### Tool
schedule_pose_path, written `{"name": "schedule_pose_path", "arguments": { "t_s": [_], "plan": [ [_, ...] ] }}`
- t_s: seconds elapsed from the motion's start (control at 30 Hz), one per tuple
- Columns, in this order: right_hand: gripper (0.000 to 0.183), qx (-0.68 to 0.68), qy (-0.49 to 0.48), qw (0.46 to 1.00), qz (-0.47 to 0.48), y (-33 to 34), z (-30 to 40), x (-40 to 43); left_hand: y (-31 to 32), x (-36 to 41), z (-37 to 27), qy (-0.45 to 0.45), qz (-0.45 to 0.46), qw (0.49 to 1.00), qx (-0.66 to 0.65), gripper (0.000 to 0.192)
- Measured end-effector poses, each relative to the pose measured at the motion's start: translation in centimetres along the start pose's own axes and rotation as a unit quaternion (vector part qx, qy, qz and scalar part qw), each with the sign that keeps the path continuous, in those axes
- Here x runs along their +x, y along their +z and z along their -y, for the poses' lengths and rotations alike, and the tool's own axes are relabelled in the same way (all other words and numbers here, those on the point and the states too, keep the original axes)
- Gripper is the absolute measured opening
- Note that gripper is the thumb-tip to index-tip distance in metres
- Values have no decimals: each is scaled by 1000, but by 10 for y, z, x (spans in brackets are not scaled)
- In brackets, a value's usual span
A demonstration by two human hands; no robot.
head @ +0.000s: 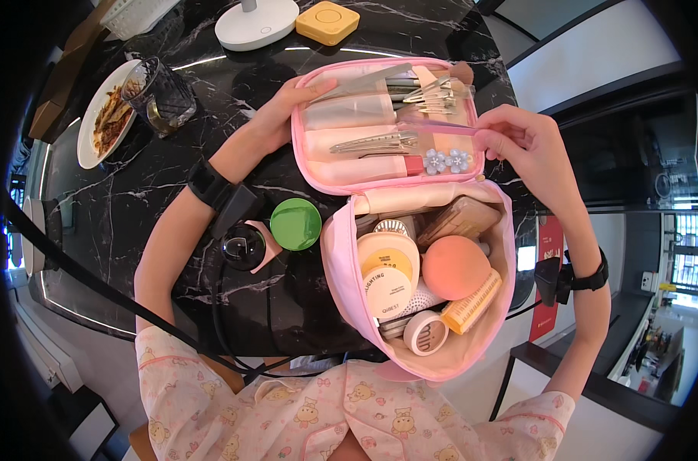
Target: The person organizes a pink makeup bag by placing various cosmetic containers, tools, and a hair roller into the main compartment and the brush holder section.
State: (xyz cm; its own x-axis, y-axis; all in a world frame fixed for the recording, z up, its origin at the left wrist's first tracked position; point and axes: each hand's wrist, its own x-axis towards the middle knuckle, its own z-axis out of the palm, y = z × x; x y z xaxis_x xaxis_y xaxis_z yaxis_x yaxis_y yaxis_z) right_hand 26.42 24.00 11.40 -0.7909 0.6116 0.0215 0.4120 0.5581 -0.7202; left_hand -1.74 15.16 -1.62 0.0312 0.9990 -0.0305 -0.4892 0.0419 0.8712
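A pink makeup bag (338,245) stands unzipped at the table edge, its lid (300,164) folded back flat. My left hand (277,115) holds the lid's left rim, thumb over the clear flap (363,83). Between thumb and fingers of my right hand (519,138) is the end of a slim purple tool (441,126), lying across the lid; its exact kind is unclear. Silver hair clips (378,143), a blue flower hair clip (446,161) and a makeup brush (462,74) sit in the lid. Inside the bag are an orange sponge (456,267), round compacts (386,292) and a yellow comb (471,302).
Left of the bag are a green round lid (295,224) and a black-capped bottle (244,246). Farther left, a glass mug (162,98) stands by a plate of food (87,135). A white lamp base (257,26) and yellow box (327,23) are at the back. A black cable (95,282) crosses the left side.
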Motion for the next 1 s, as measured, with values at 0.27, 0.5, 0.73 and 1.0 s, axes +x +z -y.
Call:
{"name": "schedule_pose_path", "arguments": {
  "t_s": [0.27,0.5,0.73,1.0],
  "plan": [
    [11,48,49,998,-12,-10,-8,12,2,-1,-1,-5,-12,1000,4,43],
    [17,121,151,980,50,-13,-1,13,1,0,0,7,1,1000,9,48],
    [17,165,177,969,39,-17,-4,18,1,1,1,4,1,1000,3,46],
    [18,160,126,979,14,-10,-7,23,2,1,1,8,2,1000,5,47]
  ]
}}
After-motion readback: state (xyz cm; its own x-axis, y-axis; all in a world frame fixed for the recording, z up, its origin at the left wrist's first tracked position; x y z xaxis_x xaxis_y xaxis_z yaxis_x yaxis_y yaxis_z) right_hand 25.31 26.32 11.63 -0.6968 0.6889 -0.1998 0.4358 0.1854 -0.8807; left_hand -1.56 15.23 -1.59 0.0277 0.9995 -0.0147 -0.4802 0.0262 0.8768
